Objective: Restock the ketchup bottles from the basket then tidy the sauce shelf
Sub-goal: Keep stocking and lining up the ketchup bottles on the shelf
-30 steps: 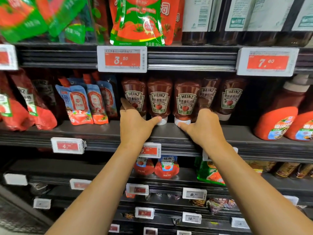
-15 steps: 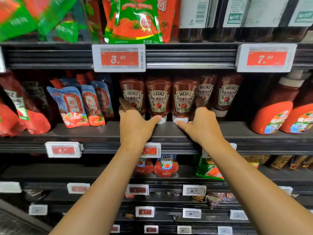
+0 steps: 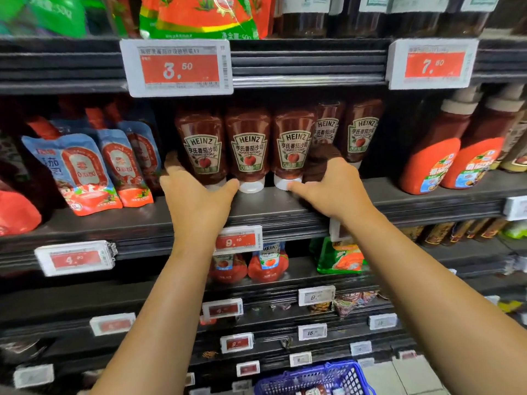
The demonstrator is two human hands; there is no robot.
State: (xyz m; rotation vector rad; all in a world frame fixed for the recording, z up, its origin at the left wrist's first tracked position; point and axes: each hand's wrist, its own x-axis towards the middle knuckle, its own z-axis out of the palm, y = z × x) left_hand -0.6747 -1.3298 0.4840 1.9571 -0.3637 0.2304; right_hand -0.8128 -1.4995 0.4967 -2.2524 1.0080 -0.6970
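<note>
Three upside-down Heinz ketchup bottles stand in a front row on the dark middle shelf (image 3: 285, 206): left (image 3: 201, 146), middle (image 3: 249, 146), right (image 3: 293, 143). Two more (image 3: 360, 129) stand behind to the right. My left hand (image 3: 196, 201) lies against the left bottle's left side, fingers straight, thumb touching the middle bottle's white cap. My right hand (image 3: 333, 189) has its fingers in the gap to the right of the right bottle, thumb on its cap. A blue basket (image 3: 336, 374) shows at the bottom, its contents mostly cut off.
Blue-and-red sauce pouches (image 3: 82, 172) lean to the left of the Heinz row. Orange-labelled bottles (image 3: 433, 155) stand to the right. Price tags (image 3: 176, 67) hang on the shelf edges. More sauces fill the shelves above and below.
Both hands stay at the flanks of the front Heinz row, thumbs on the caps. The view has tilted down, so the blue basket now shows at the bottom.
</note>
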